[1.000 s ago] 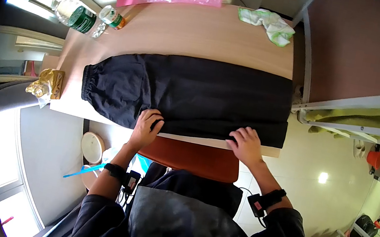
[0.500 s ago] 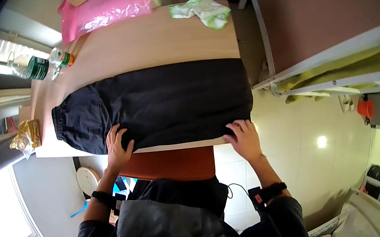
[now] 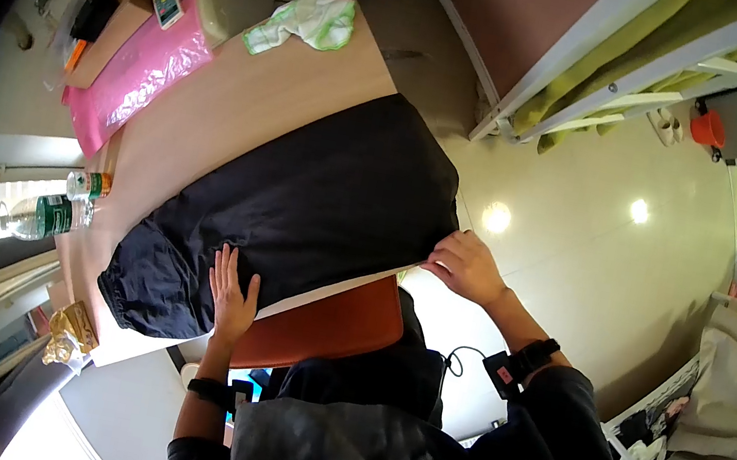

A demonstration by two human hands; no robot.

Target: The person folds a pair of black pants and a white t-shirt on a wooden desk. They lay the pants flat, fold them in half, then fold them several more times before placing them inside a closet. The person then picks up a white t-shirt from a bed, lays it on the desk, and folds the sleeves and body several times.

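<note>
A black garment [image 3: 316,191] lies spread across the wooden table [image 3: 198,136], with its gathered, elastic-looking end at the left. Flat on its near edge rests my left hand [image 3: 233,293], fingers stretched out and holding nothing. At the garment's near right corner, my right hand [image 3: 466,265] has its thumb and fingers closed on the fabric edge. The cloth hangs slightly past the table's right edge there.
A white-and-green cloth [image 3: 306,25] lies at the far edge. Pink plastic [image 3: 157,60] with a box and a bottle is at the far left. Plastic bottles [image 3: 55,216] stand by the window. A brown stool [image 3: 337,323] is under the near edge.
The view has turned, so the table looks more tilted. The fingers of my left hand have straightened on the fabric. My right hand has closed on the garment's corner.
</note>
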